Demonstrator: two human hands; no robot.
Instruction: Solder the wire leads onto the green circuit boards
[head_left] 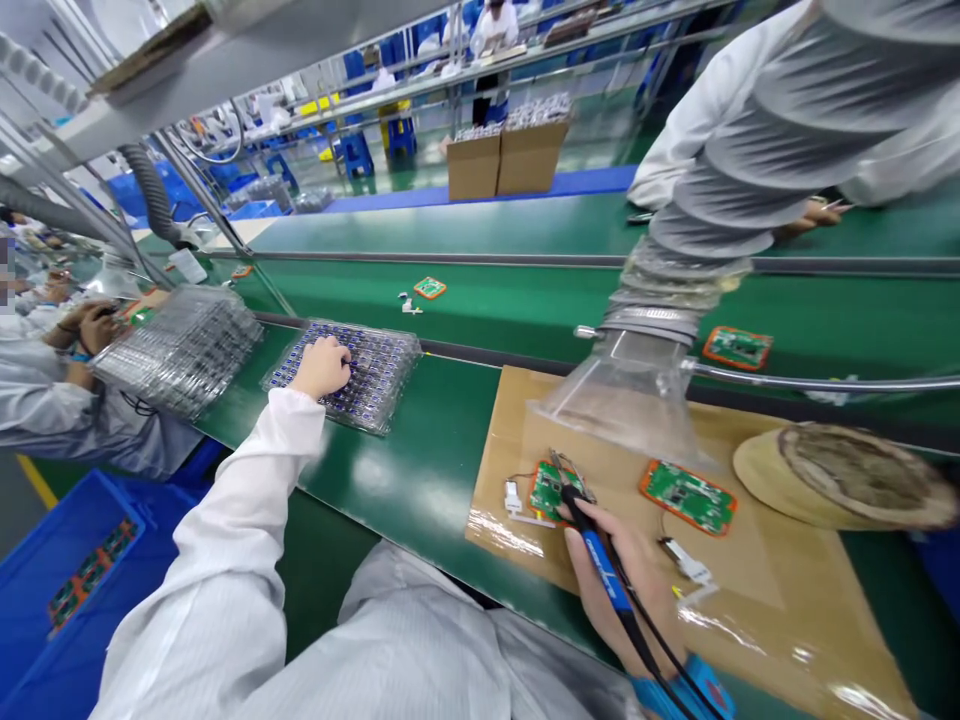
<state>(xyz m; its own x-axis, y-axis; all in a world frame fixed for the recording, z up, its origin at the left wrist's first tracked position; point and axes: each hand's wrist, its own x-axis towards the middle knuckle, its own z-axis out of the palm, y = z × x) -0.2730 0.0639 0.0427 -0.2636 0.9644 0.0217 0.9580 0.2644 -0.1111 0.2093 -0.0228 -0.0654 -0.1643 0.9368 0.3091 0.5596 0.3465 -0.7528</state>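
Note:
My left hand (pixel 324 367) is over a clear plastic tray (pixel 386 392) holding rows of small blue-and-silver parts. Its fingers are curled together on the parts, and what they pinch is hidden. In my right hand (pixel 626 575) are blue-and-black soldering tweezers (pixel 604 562) with trailing black cables. Their metal tips lie over a green circuit board (pixel 547 488) with an orange edge. A small white connector piece (pixel 513 497) sits to the left of that board. Further right lies a second circuit board (pixel 688 496), with a white-and-black part (pixel 686 562) below it.
A fume extraction hood (pixel 622 395) hangs above the brown mat (pixel 502 450). A round pot-like container (pixel 772 475) stands at the right. Stacked clear trays (pixel 187 345) are at the left, near a co-worker's hands (pixel 94 325). Boards lie on the green belt (pixel 510 310); a blue bin (pixel 45 560) is lower left.

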